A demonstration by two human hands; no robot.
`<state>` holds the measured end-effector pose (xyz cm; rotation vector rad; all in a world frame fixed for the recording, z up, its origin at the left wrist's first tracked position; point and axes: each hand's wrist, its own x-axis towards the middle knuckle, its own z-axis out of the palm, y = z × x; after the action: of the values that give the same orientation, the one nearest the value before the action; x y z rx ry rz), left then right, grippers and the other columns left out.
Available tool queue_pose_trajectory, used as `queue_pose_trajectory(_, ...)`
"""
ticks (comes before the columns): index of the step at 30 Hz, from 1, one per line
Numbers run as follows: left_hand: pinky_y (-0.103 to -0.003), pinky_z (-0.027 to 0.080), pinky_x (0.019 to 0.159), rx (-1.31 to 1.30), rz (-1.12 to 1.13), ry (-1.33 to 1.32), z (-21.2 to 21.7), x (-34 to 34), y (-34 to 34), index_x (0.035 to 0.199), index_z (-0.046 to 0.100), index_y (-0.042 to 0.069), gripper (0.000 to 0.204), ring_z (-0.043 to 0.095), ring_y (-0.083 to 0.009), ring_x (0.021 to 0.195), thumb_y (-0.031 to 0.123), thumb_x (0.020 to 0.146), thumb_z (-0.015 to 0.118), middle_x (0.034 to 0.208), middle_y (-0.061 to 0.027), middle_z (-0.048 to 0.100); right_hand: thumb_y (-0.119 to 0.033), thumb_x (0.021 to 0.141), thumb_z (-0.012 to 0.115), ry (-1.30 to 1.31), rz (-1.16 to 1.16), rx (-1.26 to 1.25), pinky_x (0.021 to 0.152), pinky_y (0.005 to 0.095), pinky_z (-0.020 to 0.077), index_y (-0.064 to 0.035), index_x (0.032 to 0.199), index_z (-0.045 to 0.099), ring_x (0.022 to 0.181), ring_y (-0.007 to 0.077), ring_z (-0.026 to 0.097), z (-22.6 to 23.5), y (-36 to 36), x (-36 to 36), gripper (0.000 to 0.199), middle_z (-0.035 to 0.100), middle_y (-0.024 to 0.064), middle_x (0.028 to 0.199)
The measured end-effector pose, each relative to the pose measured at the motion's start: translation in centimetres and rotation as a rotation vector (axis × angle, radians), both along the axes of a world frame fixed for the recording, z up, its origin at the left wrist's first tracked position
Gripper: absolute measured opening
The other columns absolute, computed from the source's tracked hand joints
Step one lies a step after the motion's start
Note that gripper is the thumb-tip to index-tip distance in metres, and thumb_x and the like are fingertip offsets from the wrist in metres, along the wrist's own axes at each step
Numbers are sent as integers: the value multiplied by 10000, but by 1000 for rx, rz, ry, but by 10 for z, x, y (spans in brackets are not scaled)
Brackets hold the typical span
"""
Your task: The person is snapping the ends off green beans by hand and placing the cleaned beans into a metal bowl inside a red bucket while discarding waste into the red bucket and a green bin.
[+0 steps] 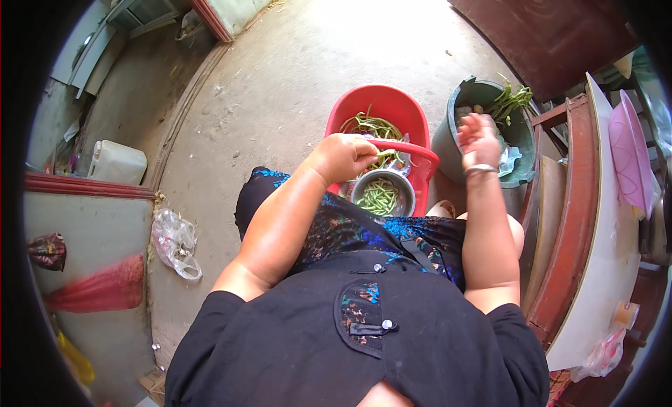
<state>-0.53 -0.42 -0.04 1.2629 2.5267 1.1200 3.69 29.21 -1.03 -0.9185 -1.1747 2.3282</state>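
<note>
Left hand [343,157] curled above red basket [348,103], its grip unclear, right hand [479,142] loosely open over green bucket's [446,152] left edge, green beans [378,197] inside grey bowl [359,189], floor [280,85] stretching left and beyond

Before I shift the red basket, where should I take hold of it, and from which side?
Probably by its handle, coming from above and to the right: the bar stands up across the red basket, with its right stretch exposed, while the left hand crowds its left end. The grey bowl makes the near side a poorer approach.
</note>
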Motion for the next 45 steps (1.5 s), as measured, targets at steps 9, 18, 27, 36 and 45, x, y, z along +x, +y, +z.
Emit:
queue_pose_trajectory(9,-339,515,664,-53,-7,47,-6,-1,0,838,690,111,108,636,-244,725,191,767,697,799,-76,656,-71,813,665,143,769,953,638,260,495,-5,861,639,689,110,605,5,-103,29,85,642,69,758)
queue_pose_trajectory(18,-355,506,678,-154,79,34,-8,-7,-5,838,685,111,114,623,-257,735,205,776,694,786,-77,641,-79,806,622,83,723,1009,635,265,500,-53,855,646,717,129,618,-11,-71,22,61,654,54,811)
queue_pose_trajectory(27,-342,511,661,-143,104,111,-7,-4,-5,810,688,131,93,628,-242,727,207,757,702,792,-52,646,-134,754,654,375,630,1740,656,384,477,-122,754,647,677,264,579,5,-86,24,14,630,69,725)
queue_pose_trajectory(36,-329,519,669,-191,16,81,4,4,2,830,709,158,107,639,-219,747,228,751,696,807,-27,665,-185,769,634,-161,451,986,646,307,507,-50,848,681,674,185,625,-25,-89,16,163,659,86,733)
queue_pose_trajectory(45,-334,525,684,-198,27,65,0,5,2,822,711,159,120,645,-222,750,246,740,696,812,-26,667,-152,877,607,49,814,668,701,268,483,-10,934,631,758,123,609,-23,-91,22,155,661,58,823)
